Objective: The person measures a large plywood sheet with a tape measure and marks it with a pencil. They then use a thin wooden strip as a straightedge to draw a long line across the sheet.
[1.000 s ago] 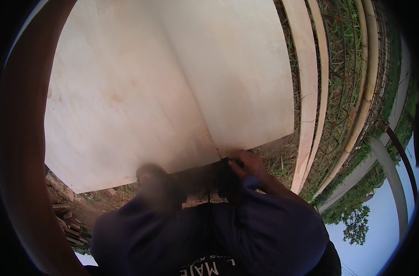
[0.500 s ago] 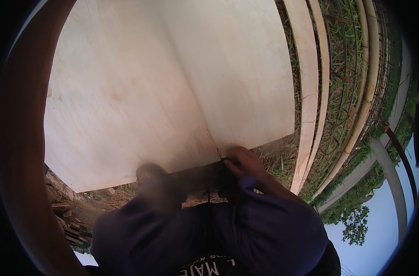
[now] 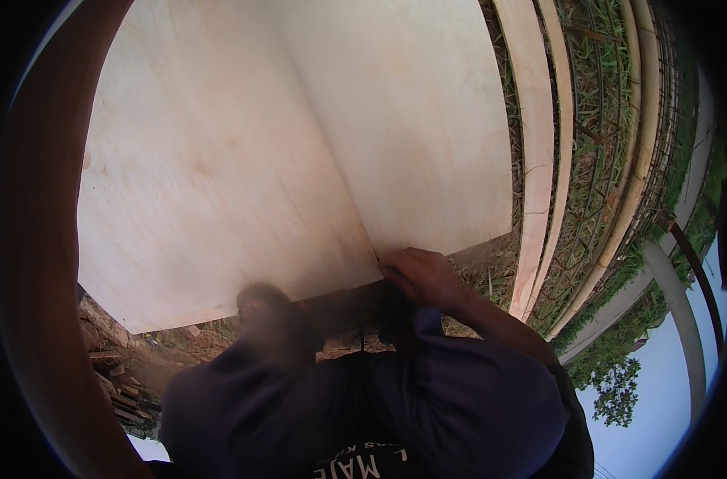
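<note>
Two pale plywood sheets (image 3: 212, 176) lie side by side in front of me, or one sheet with a dark line down it; which, I cannot tell. At the near end of that line is my right hand (image 3: 422, 274). Its fingers are curled and pressed together at the sheet's edge, and whatever they hold is hidden. A dark, smeared shape (image 3: 264, 302) against the near edge farther left seems to be my left hand; its fingers cannot be made out. My bent knees in dark blue trousers (image 3: 491, 383) fill the lower part of the view.
Long pale boards (image 3: 531, 160) lie on grass to the right, with bamboo poles (image 3: 636, 160) and wire mesh beyond. Wood scraps (image 3: 128, 395) are piled at lower left. A curved brown shape (image 3: 48, 239), too close to identify, runs down the left side.
My right hand has shifted slightly up and left onto the end of the line, turning so that its back shows more. The sheets and the smeared shape on the left have stayed put.
</note>
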Demonstrator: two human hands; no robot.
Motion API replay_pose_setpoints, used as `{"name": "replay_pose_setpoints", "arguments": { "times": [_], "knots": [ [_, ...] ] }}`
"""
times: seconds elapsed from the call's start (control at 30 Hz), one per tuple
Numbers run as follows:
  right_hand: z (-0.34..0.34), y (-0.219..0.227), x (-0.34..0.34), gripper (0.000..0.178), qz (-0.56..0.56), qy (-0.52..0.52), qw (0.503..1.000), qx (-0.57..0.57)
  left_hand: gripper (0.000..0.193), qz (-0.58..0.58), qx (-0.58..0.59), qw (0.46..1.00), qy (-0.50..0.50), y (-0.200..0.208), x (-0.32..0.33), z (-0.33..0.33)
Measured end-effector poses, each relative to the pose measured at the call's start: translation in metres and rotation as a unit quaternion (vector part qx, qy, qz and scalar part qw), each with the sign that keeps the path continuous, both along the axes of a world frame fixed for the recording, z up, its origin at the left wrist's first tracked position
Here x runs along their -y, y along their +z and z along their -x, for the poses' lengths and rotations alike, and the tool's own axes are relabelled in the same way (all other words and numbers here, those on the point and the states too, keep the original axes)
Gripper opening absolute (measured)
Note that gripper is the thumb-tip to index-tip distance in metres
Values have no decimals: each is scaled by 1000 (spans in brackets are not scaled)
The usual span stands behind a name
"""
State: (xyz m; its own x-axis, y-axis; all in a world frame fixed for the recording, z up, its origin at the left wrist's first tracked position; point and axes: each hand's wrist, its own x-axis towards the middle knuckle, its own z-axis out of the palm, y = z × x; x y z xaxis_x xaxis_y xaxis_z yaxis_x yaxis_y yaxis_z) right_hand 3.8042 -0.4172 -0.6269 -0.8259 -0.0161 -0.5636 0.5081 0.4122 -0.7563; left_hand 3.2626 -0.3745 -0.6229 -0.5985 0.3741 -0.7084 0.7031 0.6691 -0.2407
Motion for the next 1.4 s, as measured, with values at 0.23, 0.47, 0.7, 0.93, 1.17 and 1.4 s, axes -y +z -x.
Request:
{"name": "replay_pose_setpoints", "arguments": {
  "times": [0.23, 0.47, 0.7, 0.93, 1.17, 1.4],
  "knots": [
    [51, -7, -26, 16, 32, 20, 998, -53, 128, -15, 2, 1000, -11, -5, 5, 6],
    [111, -16, -49, 19, 18, 31, 998, -57, 129, -31, 7, 999, -9, -2, 5, 3],
    [180, -26, -74, 18, 10, 7, 991, -130, 135, -59, 36, 997, -16, -12, 8, 21],
    [254, -34, -106, 18, 8, -18, 993, -120, 141, -148, 31, 988, -41, -58, 11, 37],
    [335, -40, -128, 19, -7, -27, 990, -136, 146, -155, 59, 985, -51, -50, 15, 46],
    [407, -53, -156, 20, -22, -43, 977, -206, 142, -182, 33, 982, -40, -45, 14, 42]
  ]
}}
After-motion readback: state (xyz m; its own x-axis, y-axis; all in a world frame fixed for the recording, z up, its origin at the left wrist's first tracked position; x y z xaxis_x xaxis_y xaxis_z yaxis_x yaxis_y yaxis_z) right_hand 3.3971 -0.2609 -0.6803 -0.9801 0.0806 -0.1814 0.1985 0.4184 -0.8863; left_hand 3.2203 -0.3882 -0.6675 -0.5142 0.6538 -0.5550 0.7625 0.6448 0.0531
